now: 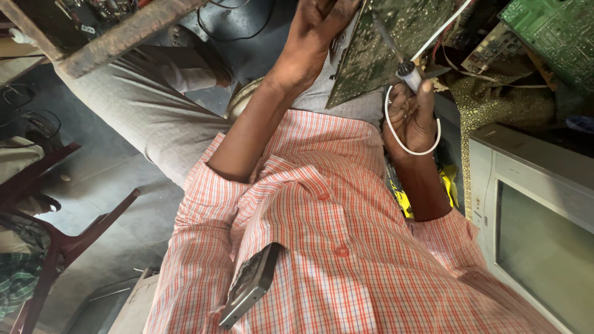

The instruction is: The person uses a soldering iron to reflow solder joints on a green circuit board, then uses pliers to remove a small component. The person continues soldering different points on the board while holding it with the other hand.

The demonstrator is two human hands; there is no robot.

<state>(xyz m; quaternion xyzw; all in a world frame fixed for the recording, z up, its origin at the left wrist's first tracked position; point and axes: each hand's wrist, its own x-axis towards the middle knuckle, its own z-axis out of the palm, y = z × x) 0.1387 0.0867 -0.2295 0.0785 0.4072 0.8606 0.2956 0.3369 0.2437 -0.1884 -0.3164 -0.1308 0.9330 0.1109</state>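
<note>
My left hand (312,31) grips the left edge of a large dark green circuit board (396,37), held tilted above my lap with its solder side towards me. My right hand (411,114) is shut on a soldering iron (408,73) with a pale handle. Its thin tip rests against the board's surface near the middle. The iron's white cord (396,139) loops around my right wrist and runs up across the board. My checked orange shirt fills the lower part of the view.
A grey tube television (532,204) stands close on the right. More green circuit boards (550,28) and wires lie at the top right. A wooden beam (124,31) crosses the top left, and a dark red chair (68,241) stands at the left. A phone (250,284) sits in my shirt pocket.
</note>
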